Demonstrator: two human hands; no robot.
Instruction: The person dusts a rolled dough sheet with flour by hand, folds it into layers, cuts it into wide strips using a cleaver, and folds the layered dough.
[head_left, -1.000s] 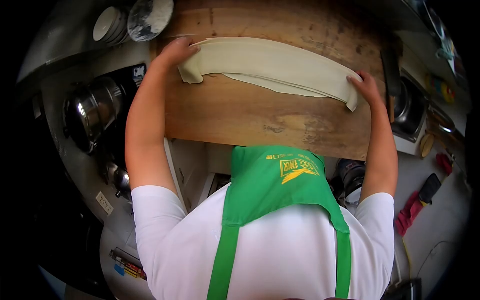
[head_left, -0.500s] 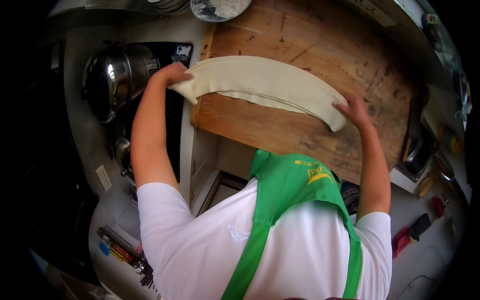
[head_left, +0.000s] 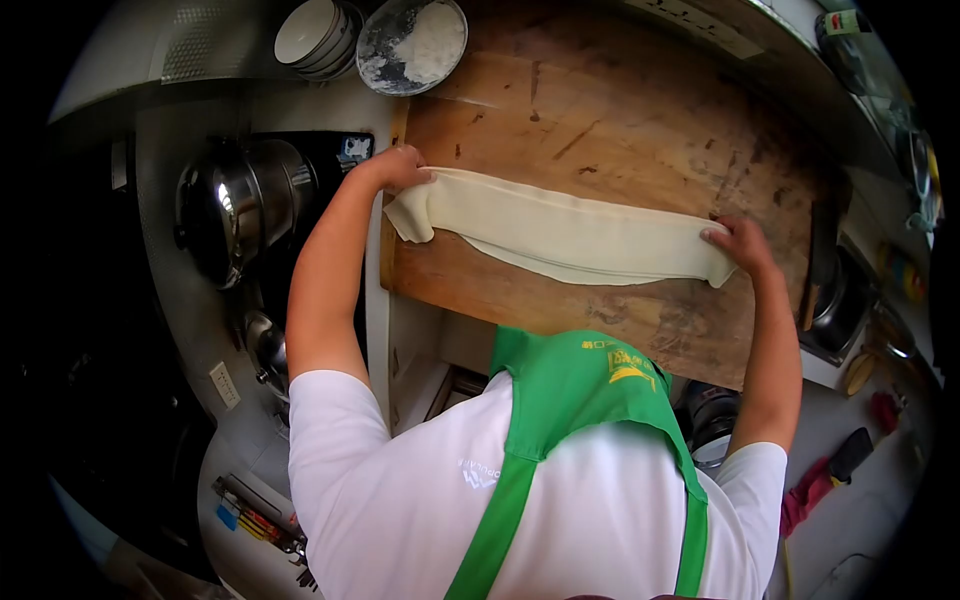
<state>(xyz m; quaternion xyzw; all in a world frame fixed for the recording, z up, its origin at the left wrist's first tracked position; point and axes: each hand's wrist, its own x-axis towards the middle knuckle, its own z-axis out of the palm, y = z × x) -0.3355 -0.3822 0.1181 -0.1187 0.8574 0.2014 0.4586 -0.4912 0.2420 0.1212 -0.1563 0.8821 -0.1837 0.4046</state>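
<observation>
A long, pale strip of folded dough stretches across the wooden board, with layered edges showing along its near side. My left hand grips its left end from above, and a loose flap hangs down below those fingers. At the opposite end, my right hand pinches the dough, thumb on top and the other fingers partly hidden beneath. Between the two hands the strip runs nearly straight, sloping slightly down to the right.
A bowl of white flour stands beyond the board's far left corner, beside stacked bowls. Left of the board is a lidded metal pot on the black stove. A cleaver-like dark blade lies along the right edge.
The dough strip has gone from a bowed arc to a nearly straight band. Both hands now sit farther right in view, and the camera view has shifted, showing more of the flour bowl.
</observation>
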